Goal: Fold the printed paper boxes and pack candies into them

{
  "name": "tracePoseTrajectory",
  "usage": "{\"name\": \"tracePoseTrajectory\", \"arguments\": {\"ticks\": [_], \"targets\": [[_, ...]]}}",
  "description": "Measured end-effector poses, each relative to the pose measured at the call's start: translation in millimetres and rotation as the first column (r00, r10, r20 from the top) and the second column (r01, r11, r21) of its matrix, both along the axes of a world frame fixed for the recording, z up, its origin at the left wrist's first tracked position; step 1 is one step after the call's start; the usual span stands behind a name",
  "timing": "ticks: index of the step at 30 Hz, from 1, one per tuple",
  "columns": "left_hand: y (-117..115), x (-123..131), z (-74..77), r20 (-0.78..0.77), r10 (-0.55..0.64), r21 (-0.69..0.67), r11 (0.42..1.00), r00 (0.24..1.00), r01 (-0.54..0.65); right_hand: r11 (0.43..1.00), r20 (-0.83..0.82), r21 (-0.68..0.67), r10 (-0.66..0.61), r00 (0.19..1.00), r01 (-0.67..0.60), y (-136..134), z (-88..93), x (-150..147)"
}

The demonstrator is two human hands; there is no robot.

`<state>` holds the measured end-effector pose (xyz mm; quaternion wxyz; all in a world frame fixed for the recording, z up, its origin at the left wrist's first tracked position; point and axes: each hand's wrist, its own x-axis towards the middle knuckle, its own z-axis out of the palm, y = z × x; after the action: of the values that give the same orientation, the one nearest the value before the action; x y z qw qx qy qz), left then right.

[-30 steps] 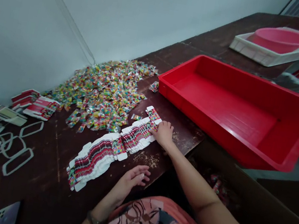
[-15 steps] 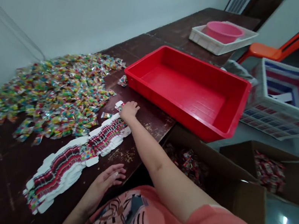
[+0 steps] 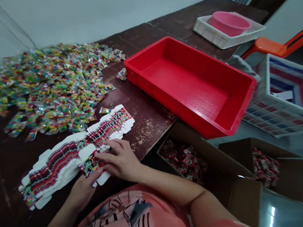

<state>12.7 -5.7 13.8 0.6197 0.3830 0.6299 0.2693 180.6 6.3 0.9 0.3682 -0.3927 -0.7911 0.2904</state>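
A fanned row of flat printed card boxes (image 3: 75,151) lies along the near edge of the dark wooden table (image 3: 147,118). Both hands hold one flat card box (image 3: 93,167) lifted from the row's middle. My right hand (image 3: 120,158) pinches its upper edge with curled fingers. My left hand (image 3: 83,189) grips it from below. A wide heap of small colourful wrapped candy packets (image 3: 49,81) spreads behind the row, a single packet (image 3: 104,110) lying just beside the cards.
An empty red plastic tray (image 3: 191,85) overhangs the table's right edge. Farther back a pink basin (image 3: 229,23) sits in a white tray. Below the table stand open cardboard boxes (image 3: 187,160) of red packets, a white crate (image 3: 291,94) and an orange chair (image 3: 281,46).
My right hand drew back from the far end of the card row to its middle. My left hand rose from the table edge. Both now hold one card box.
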Motion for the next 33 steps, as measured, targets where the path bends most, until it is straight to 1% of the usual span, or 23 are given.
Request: {"name": "tracePoseTrajectory", "arguments": {"ticks": [2,4,6,9,10,13,15,16,17,19,20,21,22,23,24,26,28,30,31,32,33], "targets": [[-3.6,-3.5,0.7,0.029,-0.023,-0.087,0.996,0.999,0.025,0.995,0.078,0.018,0.091,0.993,-0.093,3.6,2.1,14.2],[-4.9,-6.1,2.4,0.033,-0.042,-0.169,0.985,0.999,0.047,0.984,0.087,-0.013,0.178,0.980,-0.177,12.2,5.7,24.4],[-3.9,-6.8,5.3,0.009,-0.089,-0.208,0.974,0.996,0.089,0.985,0.088,-0.032,0.175,0.981,-0.172,19.4,9.2,26.9],[-0.9,-3.8,10.3,-0.026,-0.148,-0.224,0.965,0.989,0.139,0.991,0.126,-0.025,0.132,0.983,-0.130,26.4,12.0,20.3],[-0.1,-2.3,11.5,-0.030,-0.142,-0.231,0.964,0.989,0.131,0.990,0.136,-0.031,0.140,0.981,-0.137,28.4,12.3,17.7],[-0.3,-0.6,12.2,0.004,-0.074,-0.229,0.971,0.997,0.073,0.978,0.133,-0.073,0.204,0.970,-0.195,33.2,12.8,14.5],[-3.5,-2.1,11.5,0.077,-0.055,-0.240,0.968,0.996,0.072,0.970,0.159,-0.088,0.238,0.958,-0.226,34.0,13.6,15.4],[-6.0,-3.2,11.5,0.130,-0.062,-0.257,0.962,0.990,0.094,0.963,0.171,-0.104,0.262,0.950,-0.247,33.6,14.0,15.8],[-8.6,-4.1,11.6,0.194,-0.083,-0.276,0.952,0.978,0.135,0.954,0.168,-0.132,0.290,0.942,-0.270,32.8,14.3,15.6],[-13.1,-5.0,11.8,0.321,-0.134,-0.300,0.924,0.938,0.235,0.930,0.093,-0.209,0.327,0.940,-0.303,30.7,14.7,12.8],[-14.3,-5.2,11.3,0.383,-0.160,-0.282,0.918,0.910,0.280,0.926,0.037,-0.244,0.305,0.952,-0.288,29.5,14.9,10.4],[-14.7,-5.5,10.1,0.411,-0.149,-0.252,0.930,0.899,0.269,0.926,-0.010,-0.273,0.268,0.963,-0.260,28.2,15.2,7.7],[-14.8,-6.0,8.4,0.444,-0.130,-0.245,0.934,0.887,0.259,0.926,-0.042,-0.294,0.233,0.972,-0.235,26.8,15.8,5.1],[-14.8,-6.8,6.3,0.485,-0.108,-0.256,0.931,0.868,0.259,0.921,-0.060,-0.314,0.224,0.973,-0.231,25.6,16.6,2.8],[-15.1,-7.8,3.9,0.513,-0.078,-0.263,0.934,0.855,0.243,0.906,-0.065,-0.334,0.252,0.965,-0.259,24.7,17.6,1.3],[-17.1,-9.2,-0.9,0.543,-0.056,-0.262,0.936,0.838,0.233,0.847,-0.058,-0.384,0.374,0.926,-0.366,25.0,19.9,0.7],[-20.6,-9.4,-5.3,0.565,-0.096,-0.219,0.940,0.819,0.261,0.762,-0.060,-0.445,0.499,0.864,-0.471,28.8,22.0,2.2],[-24.3,-8.7,-10.0,0.549,-0.175,-0.138,0.945,0.817,0.295,0.660,-0.101,-0.497,0.601,0.793,-0.563,34.1,23.6,3.8],[-26.2,-8.3,-12.6,0.510,-0.197,-0.097,0.954,0.837,0.283,0.620,-0.138,-0.519,0.619,0.773,-0.589,35.9,24.1,3.9],[-28.2,-8.1,-15.2,0.450,-0.191,-0.059,0.968,0.872,0.243,0.600,-0.171,-0.537,0.610,0.773,-0.593,36.5,24.4,3.4],[-30.5,-8.2,-17.6,0.377,-0.168,-0.025,0.981,0.911,0.191,0.604,-0.190,-0.553,0.579,0.793,-0.574,35.6,24.3,2.4]]}}
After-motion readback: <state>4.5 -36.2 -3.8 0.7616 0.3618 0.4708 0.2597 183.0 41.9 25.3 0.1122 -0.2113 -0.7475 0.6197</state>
